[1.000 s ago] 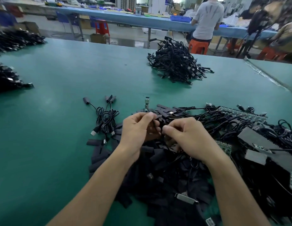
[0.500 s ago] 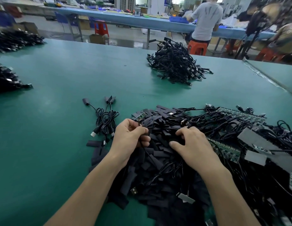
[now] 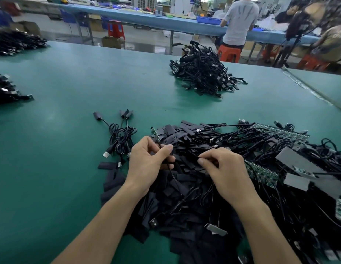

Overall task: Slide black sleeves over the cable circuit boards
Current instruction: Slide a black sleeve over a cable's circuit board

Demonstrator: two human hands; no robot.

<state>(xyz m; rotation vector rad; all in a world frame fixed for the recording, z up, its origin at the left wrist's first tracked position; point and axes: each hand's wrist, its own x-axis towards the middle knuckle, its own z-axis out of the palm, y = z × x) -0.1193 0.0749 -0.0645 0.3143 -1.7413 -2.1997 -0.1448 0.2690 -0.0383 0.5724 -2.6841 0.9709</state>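
My right hand (image 3: 223, 168), spread flat on the sleeve pile (image 3: 177, 134) a moment ago, now seems to pinch one black sleeve (image 3: 192, 156); my left hand (image 3: 147, 161) still pinches the cable (image 3: 170, 171), its circuit board (image 3: 155, 133) poking up beyond the thumb; sleeving comes next, I judge.

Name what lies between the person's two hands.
Head view: loose black sleeves fill the gap between left hand and right hand, with the thin cable gripped by the left hand trailing down across them.
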